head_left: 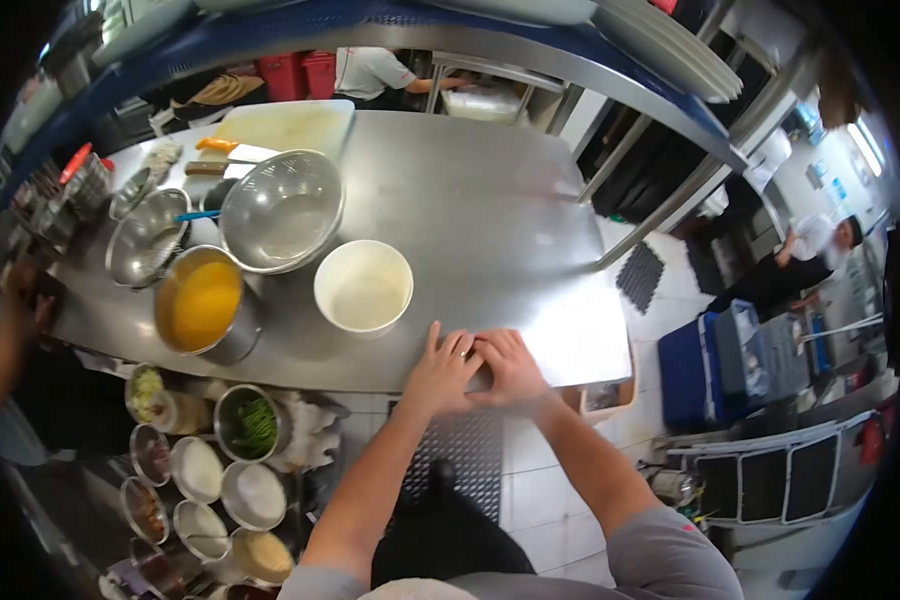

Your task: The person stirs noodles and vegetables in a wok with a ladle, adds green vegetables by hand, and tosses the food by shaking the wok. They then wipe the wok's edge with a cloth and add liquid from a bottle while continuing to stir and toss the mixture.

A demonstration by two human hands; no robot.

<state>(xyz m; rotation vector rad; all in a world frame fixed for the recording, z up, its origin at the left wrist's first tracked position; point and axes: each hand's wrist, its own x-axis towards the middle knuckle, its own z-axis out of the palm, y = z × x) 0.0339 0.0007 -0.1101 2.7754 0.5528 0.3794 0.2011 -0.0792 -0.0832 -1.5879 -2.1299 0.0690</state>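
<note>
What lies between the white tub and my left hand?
Bare steel tabletop lies between the white tub and your left hand, in the head view.

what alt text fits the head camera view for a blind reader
Left hand and right hand touch at the near edge of a steel table; beyond are a white tub, metal bowl and pot with orange contents.

Left hand [438,378]: we hold it palm down, fingers [434,338] partly spread.
Right hand [514,370]: ours touches the left, fingers slightly bent.
Arms [372,475]: we reach both forward, converging.
Sleeves [665,555]: ours are grey.
</note>
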